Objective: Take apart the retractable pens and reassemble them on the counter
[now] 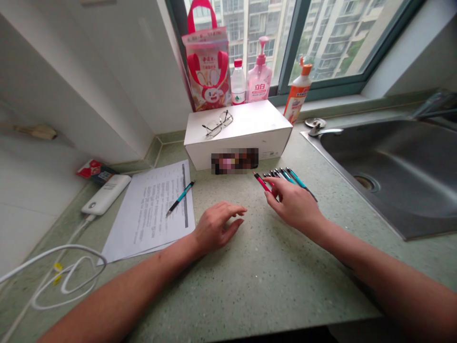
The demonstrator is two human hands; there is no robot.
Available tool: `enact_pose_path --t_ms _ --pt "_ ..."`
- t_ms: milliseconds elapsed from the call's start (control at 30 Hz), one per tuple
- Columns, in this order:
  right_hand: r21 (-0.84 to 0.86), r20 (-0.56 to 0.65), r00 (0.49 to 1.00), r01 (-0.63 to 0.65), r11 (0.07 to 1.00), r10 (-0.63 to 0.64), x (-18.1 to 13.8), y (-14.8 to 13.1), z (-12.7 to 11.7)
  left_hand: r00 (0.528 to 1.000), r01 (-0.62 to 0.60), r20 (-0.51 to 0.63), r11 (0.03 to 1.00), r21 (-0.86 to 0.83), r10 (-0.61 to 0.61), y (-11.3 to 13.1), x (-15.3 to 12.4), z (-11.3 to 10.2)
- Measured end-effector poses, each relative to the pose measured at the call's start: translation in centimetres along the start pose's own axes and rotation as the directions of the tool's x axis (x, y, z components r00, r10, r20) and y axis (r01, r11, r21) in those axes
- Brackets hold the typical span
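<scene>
My left hand (219,225) rests over the counter with its thumb apart from the fingers and nothing in it. My right hand (294,202) has its thumb and index finger on either side of a red pen (262,182), which slants between them. Part of the red pen is hidden under the hand. Just beyond, several more pens lie side by side in a row, with a teal pen (300,181) at the right end. To the left, a teal and black pen (181,197) lies across the edge of printed sheets of paper (143,214).
A white box (246,124) bearing eyeglasses (218,125) stands at the back. Behind it are a pink bag (209,71), a water bottle (238,83), a pink pump bottle (259,78) and an orange-capped bottle (298,95). A sink (410,162) is right; a cabled power bank (106,194) left.
</scene>
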State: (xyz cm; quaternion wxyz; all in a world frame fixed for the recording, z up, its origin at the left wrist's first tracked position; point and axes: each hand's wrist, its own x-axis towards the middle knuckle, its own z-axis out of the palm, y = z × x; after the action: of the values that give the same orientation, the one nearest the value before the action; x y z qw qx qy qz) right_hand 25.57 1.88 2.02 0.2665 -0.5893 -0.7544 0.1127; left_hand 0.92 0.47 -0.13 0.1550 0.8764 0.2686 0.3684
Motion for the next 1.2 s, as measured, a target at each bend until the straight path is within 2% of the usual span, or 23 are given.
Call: enact_pose_path --t_ms 133,233,333,433,567,667,800,1000,1100,1167,1200 --pt "-0.246 0.019 0.998 0.054 0.968 -0.051 -0.1 0.6 0.5 1.000 -0.015 -0.005 0.999 0.035 0.015 0.1 -0.2 0.2" --pt "-0.335 0.032 0.998 0.061 0.940 -0.053 -0.1 0.8 0.7 0.999 0.016 -0.029 0.993 0.113 -0.013 0.1 -0.3 -0.1" --pt "-0.385 0.040 0.998 0.051 0.922 -0.038 -0.1 0.9 0.7 0.996 0.084 -0.055 0.956 0.281 -0.071 -0.2 -0.1 -0.9" --pt "-0.416 0.044 0.999 0.035 0.908 -0.019 0.0 1.1 0.6 0.988 0.150 -0.058 0.850 0.505 -0.141 -0.9 0.5 -2.4" --pt "-0.447 0.052 0.999 0.016 0.894 0.008 0.2 1.3 0.7 0.967 0.185 -0.037 0.593 0.783 -0.253 -1.8 1.0 -4.6" --pt "-0.455 0.058 0.998 0.018 0.890 0.010 0.4 1.3 0.6 0.910 0.201 -0.025 0.387 0.900 -0.413 -2.4 1.0 -6.2" --pt "-0.460 0.039 0.999 0.010 0.888 0.009 0.5 1.2 0.6 0.813 0.239 -0.043 0.265 0.934 -0.581 -3.2 0.7 -8.1" --pt "-0.438 0.006 1.000 0.028 0.899 -0.028 0.2 1.2 0.7 0.599 0.377 -0.047 0.229 0.897 -0.800 -4.1 0.6 -8.7" --pt "-0.411 -0.004 0.999 0.045 0.910 -0.051 0.1 1.2 0.7 0.553 0.408 -0.039 0.229 0.884 -0.832 -4.1 0.8 -8.3" --pt "-0.385 -0.011 0.997 0.062 0.921 -0.072 0.0 1.0 0.6 0.549 0.430 -0.053 0.227 0.874 -0.834 -3.9 0.8 -8.1" --pt "-0.361 -0.012 0.996 0.081 0.929 -0.091 -0.1 0.8 0.5 0.563 0.439 -0.059 0.238 0.866 -0.824 -3.7 0.7 -8.0"
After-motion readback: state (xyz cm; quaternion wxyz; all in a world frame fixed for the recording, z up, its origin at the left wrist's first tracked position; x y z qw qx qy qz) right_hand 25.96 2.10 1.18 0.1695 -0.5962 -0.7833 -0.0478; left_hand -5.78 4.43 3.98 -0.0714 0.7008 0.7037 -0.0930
